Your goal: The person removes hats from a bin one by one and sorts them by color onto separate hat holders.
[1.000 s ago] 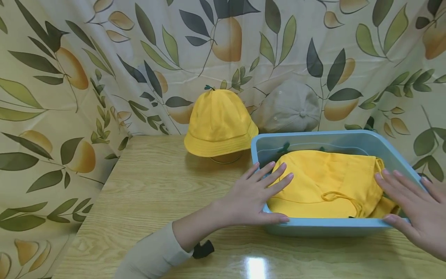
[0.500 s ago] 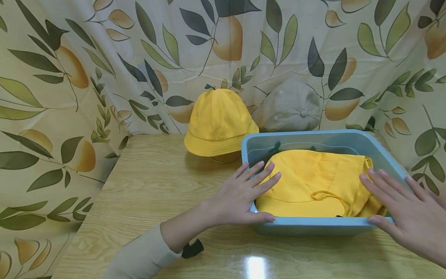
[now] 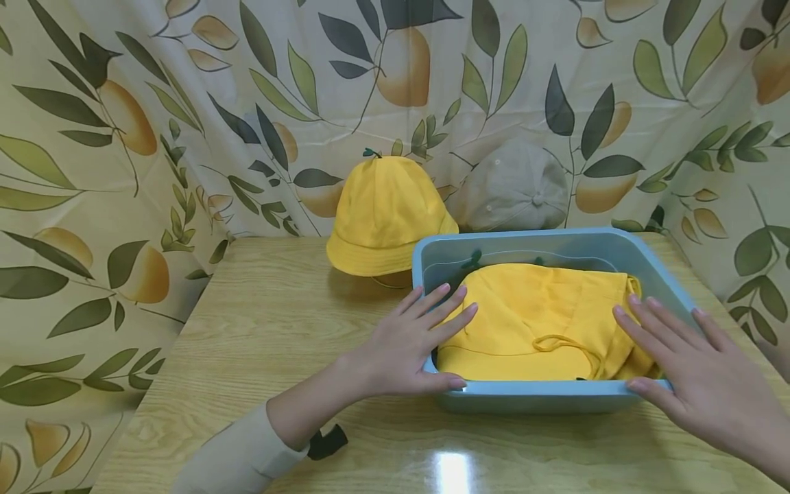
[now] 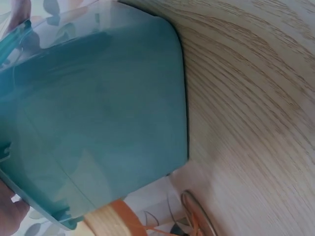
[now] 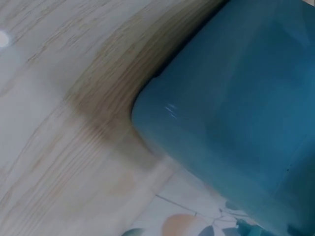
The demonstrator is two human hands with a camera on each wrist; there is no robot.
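A light-blue plastic bin stands on the wooden table, holding a flattened yellow hat with a brim and a thin cord loop. My left hand lies over the bin's left front corner, fingers spread and straight, thumb along the front rim. At the opposite corner my right hand rests the same way, its thumb on the front rim. Both wrist views are filled mostly by the bin's outer side walls. A bit of left-hand fingers shows at the rim there; the right wrist view shows no fingers.
Close to the bin's back left corner stands an upright yellow bucket hat with a small green sprout on top. A beige cap sits behind the bin. Fruit-and-leaf patterned curtain closes off the back and sides of the table.
Both hands and the bin have slid left along the table, with the yellow hat inside. The bin now overlaps more of the standing bucket hat's right side. The other hats stay in place.
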